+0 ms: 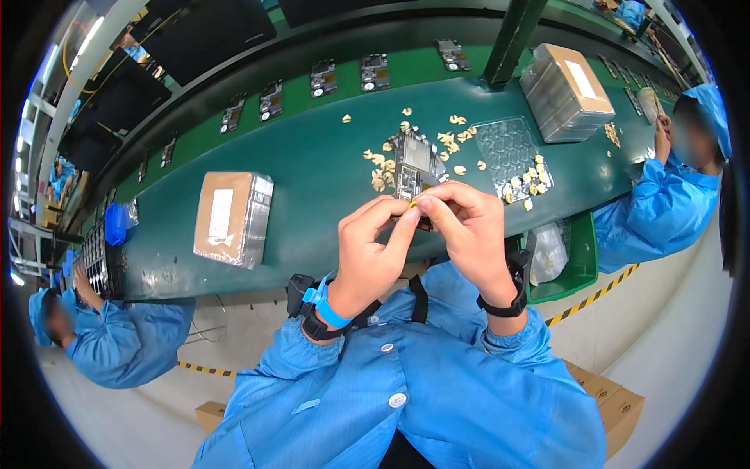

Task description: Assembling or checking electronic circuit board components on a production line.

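My left hand point(369, 244) and my right hand point(469, 224) meet in front of my chest, thumbs and forefingers pinched together. Between their fingertips shows a small yellow piece point(413, 205), mostly covered, so its kind is unclear. Just beyond the fingers lies a circuit board point(414, 162) with a metal plate on it; the hands overlap its near end. Cream-coloured curled bits point(379, 178) are scattered around the board. To the right, a clear plastic tray point(500, 144) with moulded pockets holds several small round yellow-and-white pieces point(533, 181) at its near end.
Wrapped box-shaped stacks stand left point(232, 219) and right point(566, 92) on the green bench point(312, 172). Several circuit boards point(323, 79) line the strip behind. A green bin point(582, 258) sits below the bench edge. Co-workers in blue work at left point(129, 344) and right point(652, 215).
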`<state>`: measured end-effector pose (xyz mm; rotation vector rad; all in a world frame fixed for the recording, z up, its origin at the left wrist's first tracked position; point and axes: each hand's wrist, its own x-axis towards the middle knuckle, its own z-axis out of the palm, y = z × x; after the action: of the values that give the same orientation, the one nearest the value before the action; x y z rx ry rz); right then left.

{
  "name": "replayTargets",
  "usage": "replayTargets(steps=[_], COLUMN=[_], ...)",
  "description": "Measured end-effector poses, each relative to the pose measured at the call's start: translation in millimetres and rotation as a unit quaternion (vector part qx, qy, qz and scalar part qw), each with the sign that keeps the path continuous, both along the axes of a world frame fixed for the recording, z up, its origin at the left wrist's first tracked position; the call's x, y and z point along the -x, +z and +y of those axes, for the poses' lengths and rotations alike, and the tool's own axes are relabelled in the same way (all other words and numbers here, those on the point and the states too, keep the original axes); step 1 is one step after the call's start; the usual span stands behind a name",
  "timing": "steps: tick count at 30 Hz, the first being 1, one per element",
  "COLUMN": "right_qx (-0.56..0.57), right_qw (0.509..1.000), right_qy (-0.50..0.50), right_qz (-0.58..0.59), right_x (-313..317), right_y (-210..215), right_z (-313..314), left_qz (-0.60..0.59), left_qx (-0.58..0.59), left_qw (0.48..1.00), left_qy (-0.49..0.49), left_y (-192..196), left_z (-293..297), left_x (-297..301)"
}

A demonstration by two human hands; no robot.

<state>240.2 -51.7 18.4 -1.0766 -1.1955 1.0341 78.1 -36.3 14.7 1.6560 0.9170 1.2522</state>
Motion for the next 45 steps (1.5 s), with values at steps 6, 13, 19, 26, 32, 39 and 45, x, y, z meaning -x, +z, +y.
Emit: replayTargets(steps=[6, 13, 19, 26, 32, 39, 45], right_qx=[-0.068, -0.069, -0.07, -0.132, -0.12, 0.063, -0.128], right_qw=[0.993, 0.987, 0.988, 0.976, 0.978, 0.947, 0.966], right_qy=[0.039, 0.065, 0.059, -0.004, 0.016, -0.148, -0.03], right_qz=[-0.091, -0.131, -0.121, -0.173, -0.169, -0.28, -0.22], right_x=[-1, 3, 9, 24, 28, -26, 4], right_y=[3, 9, 4, 3, 1, -34, -11], right_z=[-3, -6, -9, -13, -8, 38, 18], left_qz=[0.005, 0.018, -0.062, -0.02, -0.006, -0.064, -0.077], left_qx=[0.025, 0.021, 0.112, 0.037, 0.019, 0.116, 0.158], left_qw=[1.0, 0.999, 0.991, 0.999, 1.0, 0.991, 0.984], left_qy=[0.01, -0.032, -0.039, 0.025, 0.013, 0.022, -0.01], left_y=[1, 9, 7, 0, -3, -15, -23], left_z=[-5, -8, -13, -21, -18, -11, -3], left_x=[23, 36, 36, 35, 37, 47, 44])
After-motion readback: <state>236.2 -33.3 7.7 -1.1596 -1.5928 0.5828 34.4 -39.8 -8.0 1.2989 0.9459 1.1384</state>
